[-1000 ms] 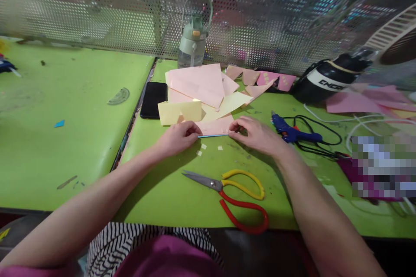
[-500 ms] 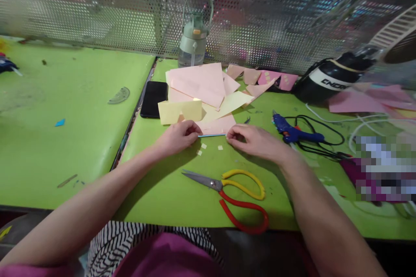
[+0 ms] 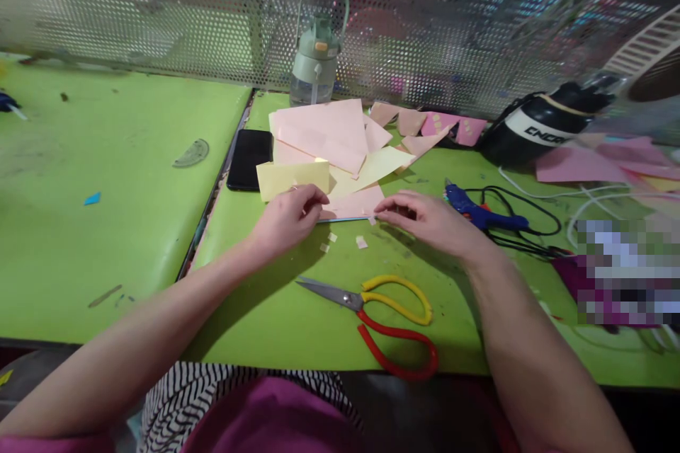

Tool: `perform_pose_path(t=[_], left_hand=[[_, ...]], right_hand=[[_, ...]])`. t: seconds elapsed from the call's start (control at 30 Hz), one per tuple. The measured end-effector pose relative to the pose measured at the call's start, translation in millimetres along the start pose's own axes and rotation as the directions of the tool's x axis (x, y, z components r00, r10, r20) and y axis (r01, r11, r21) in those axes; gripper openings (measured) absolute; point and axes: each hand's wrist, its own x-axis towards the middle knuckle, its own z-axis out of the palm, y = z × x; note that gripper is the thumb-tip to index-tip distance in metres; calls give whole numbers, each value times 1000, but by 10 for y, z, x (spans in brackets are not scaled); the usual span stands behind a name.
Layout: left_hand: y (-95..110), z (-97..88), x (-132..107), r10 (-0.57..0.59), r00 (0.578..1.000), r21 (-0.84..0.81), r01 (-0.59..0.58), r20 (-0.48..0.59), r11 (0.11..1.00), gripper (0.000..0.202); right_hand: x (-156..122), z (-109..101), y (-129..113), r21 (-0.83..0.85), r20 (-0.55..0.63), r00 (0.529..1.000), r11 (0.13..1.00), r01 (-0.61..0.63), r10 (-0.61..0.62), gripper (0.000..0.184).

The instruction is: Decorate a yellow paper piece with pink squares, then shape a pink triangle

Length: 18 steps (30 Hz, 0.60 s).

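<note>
A folded pink paper piece (image 3: 353, 204) with a thin blue lower edge lies flat on the green table (image 3: 255, 297). My left hand (image 3: 287, 219) pinches its left end with curled fingers. My right hand (image 3: 425, 219) presses its fingertips together at the right end of the same piece. Behind it lie a yellow paper strip (image 3: 290, 177) and a pile of pink sheets (image 3: 324, 131). A few tiny paper scraps (image 3: 361, 242) sit just in front of the piece.
Scissors with yellow and red handles (image 3: 382, 318) lie near the front edge. A blue glue gun (image 3: 478, 214) with black cord is at the right, a black phone (image 3: 249, 159) at the left. A green bottle (image 3: 313, 64) and black bottle (image 3: 536, 131) stand before the perforated metal screen.
My right hand slid slightly right along the paper's edge, its fingers now stretched forward more. The view shifted down a little. My left hand stays at the left end.
</note>
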Motion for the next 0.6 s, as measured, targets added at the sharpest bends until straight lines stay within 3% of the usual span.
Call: perform_pose_path(t=[0.07,0.13,0.23,0.33,0.43,0.5,0.6], left_hand=[[-22,19,-5,89,996,159,-85,-17,984,30],[-49,57,-14,136,990,273,-139,27,952,39],[-71,134,-33,177,975,346,-214,136,913,51],[-47,186,-51,206,958,367,-269,202,891,55],[13,135,-50,183,959,330,-248,216,911,52],[53,14,-29,143,976,306,-189,167,933,49],[79,-283,29,105,994,388,-80,-42,918,40]], right_hand=[[-7,-6,13,-168,-31,999,986,6,-11,42],[-27,-14,6,-242,50,998,969,55,-44,42],[-56,-28,-16,-195,117,988,973,125,-103,41],[-56,-32,-18,-173,15,996,981,87,-86,42],[-26,-5,-20,-171,-12,995,981,91,-94,41],[7,38,-41,-138,-28,991,983,124,-129,41],[64,128,-103,-94,-102,977,979,179,-189,39]])
